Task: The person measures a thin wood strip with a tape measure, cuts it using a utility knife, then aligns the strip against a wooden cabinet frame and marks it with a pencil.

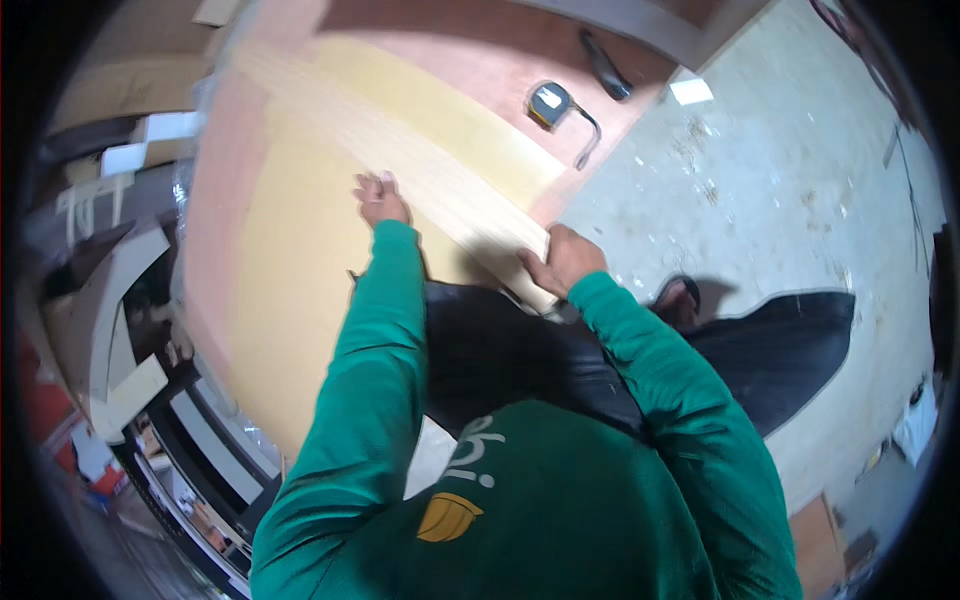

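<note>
A long pale wooden board [445, 185] lies slantwise across the work surface, from the far left to just before my body. My right hand [570, 258] is wrapped round its near end, thumb on top and fingers over the right edge. Beside the board's left edge is my left hand [382, 200], fingers apart and loosely bent; whether it touches the edge is hard to tell. Under the board are yellowish sheets [300, 260] on a reddish panel [213, 290].
A tape measure [548, 103] with a strap and a dark, elongated hand tool [606, 66] lie at the far right of the panel. On the concrete floor [770, 190] are shavings and a white scrap [690, 92]. Offcuts and racks [205, 440] crowd the left.
</note>
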The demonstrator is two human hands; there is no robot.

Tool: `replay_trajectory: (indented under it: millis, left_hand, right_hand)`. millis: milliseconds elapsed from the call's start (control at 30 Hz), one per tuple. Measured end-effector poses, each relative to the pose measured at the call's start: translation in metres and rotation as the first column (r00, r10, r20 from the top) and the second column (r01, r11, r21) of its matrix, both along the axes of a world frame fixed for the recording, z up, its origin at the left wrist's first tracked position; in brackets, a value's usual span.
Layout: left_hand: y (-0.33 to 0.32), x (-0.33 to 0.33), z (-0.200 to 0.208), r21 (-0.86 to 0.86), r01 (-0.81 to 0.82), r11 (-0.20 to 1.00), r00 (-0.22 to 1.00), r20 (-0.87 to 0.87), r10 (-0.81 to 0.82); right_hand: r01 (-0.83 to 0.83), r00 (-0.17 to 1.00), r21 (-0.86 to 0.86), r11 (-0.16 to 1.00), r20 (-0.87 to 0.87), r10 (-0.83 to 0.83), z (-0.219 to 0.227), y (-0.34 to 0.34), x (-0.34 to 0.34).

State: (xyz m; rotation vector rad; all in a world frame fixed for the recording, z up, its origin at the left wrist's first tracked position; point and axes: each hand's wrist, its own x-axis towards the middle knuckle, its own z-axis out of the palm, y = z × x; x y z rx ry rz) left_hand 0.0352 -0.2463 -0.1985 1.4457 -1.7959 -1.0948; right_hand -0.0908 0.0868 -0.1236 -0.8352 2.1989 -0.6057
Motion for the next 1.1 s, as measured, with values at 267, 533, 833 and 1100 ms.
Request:
replay_trajectory:
  millis: [267,533,833,1100]
  left_hand:
    - [0.010,-0.019,0.032,0.012,-0.095,0.995,0.988,0.122,0.092]
    - [-0.021,-0.115,0.080,-0.057,-0.285,0.957,0.757,0.600,0.261]
    - [-0.019,-0.138,0.093,0.089,-0.355,0.931,0.643,0.746,0.174]
    - [-0.023,-0.136,0.077,-0.038,-0.286,0.957,0.605,0.768,0.211]
  right_hand:
    - [-0.035,0.989,0.259,0.965,0.150,-0.004,0.017,-0.022,-0.008]
    - [-0.037,0.980,0.193,0.981,0.198,-0.001,0.010,-0.024,-0.010]
    - [-0.057,0.966,0.297,0.953,0.257,-0.022,0.003,-0.026,-0.012]
    - [-0.034,0.965,0.192,0.981,0.261,-0.017,0.001,-0.023,-0.012]
